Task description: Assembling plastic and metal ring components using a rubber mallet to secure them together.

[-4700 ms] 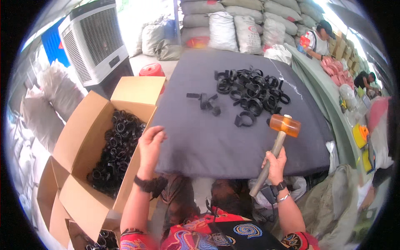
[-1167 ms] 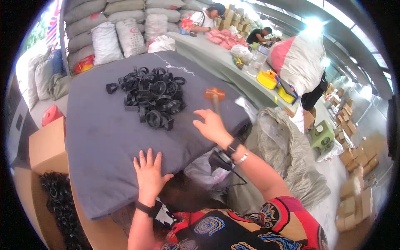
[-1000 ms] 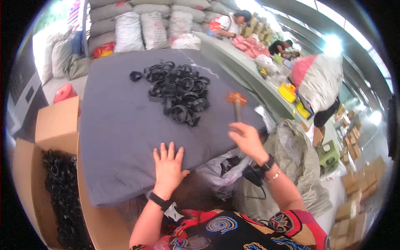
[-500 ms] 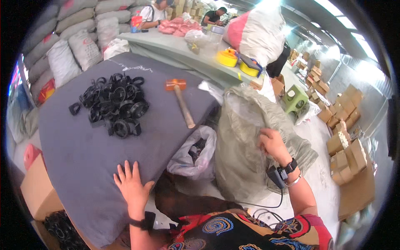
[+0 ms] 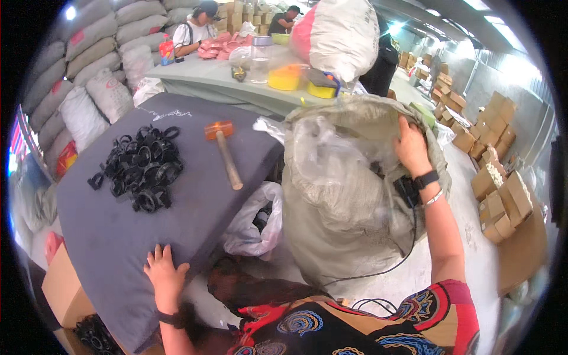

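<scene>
My left hand point(image 5: 167, 275) rests with fingers spread on the near edge of the grey cloth-covered table point(image 5: 118, 254). My right hand point(image 5: 412, 148) grips the upper right rim of a big grey-green woven sack point(image 5: 337, 231), whose mouth gapes toward me. Inside the sack a clear plastic liner point(image 5: 322, 145) shows; its deeper contents are hard to make out. Black plastic rings point(image 5: 145, 165) lie heaped on the table, beyond my left hand. Between heap and sack lies a mallet point(image 5: 228, 160) with an orange head and wooden handle.
A white plastic bag point(image 5: 269, 234) holding dark pieces hangs between table and sack. Behind stands a pale table point(image 5: 207, 74) with yellow tape rolls point(image 5: 284, 78), a clear jar point(image 5: 260, 62) and a stuffed white sack point(image 5: 346, 41). Two people work farther back. Cardboard boxes point(image 5: 494, 201) line the right.
My right hand has moved up and away to the sack's rim, and the sack's mouth has opened wider. My left hand stays on the table. The whole view has shifted.
</scene>
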The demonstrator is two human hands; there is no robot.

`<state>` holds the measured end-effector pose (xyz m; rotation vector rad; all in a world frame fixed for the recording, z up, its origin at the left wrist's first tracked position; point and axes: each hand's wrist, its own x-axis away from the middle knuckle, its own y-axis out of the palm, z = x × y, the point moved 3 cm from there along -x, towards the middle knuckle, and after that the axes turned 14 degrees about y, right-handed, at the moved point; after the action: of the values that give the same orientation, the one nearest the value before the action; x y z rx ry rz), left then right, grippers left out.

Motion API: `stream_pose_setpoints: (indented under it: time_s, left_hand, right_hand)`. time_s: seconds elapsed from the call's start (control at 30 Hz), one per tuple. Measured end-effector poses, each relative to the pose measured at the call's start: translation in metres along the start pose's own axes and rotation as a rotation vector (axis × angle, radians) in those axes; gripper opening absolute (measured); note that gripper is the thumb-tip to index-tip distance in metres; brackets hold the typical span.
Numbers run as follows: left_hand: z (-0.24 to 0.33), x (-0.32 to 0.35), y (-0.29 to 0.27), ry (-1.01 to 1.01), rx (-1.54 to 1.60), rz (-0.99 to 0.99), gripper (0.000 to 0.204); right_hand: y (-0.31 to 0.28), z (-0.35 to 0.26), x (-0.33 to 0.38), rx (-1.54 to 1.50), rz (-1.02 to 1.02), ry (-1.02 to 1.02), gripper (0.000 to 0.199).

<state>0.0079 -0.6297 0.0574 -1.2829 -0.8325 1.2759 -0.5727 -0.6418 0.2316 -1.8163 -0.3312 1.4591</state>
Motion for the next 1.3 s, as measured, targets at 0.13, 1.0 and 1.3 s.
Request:
stream_pose_setpoints:
  time_s: [0.13, 1.0, 1.3]
  left_hand:
    - [0.111, -0.05, -0.061, 0.531, 0.193, 0.205, 0.042]
    - [0.261, -0.054, 0.015, 1.428, 0.509, 0.164, 0.012]
    - [0.278, -0.07, -0.03, 1.313, 0.7, 0.256, 0.016]
  right_hand:
    - [0.001, 0.027, -0.01, -0.008, -0.238, 0.074, 0.065]
    - [0.082, 0.128, 0.012, 0.179, -0.595, -0.087, 0.045]
    - [-0.053, -0.064, 0.062, -0.338, -0.611, -0.28, 0.013]
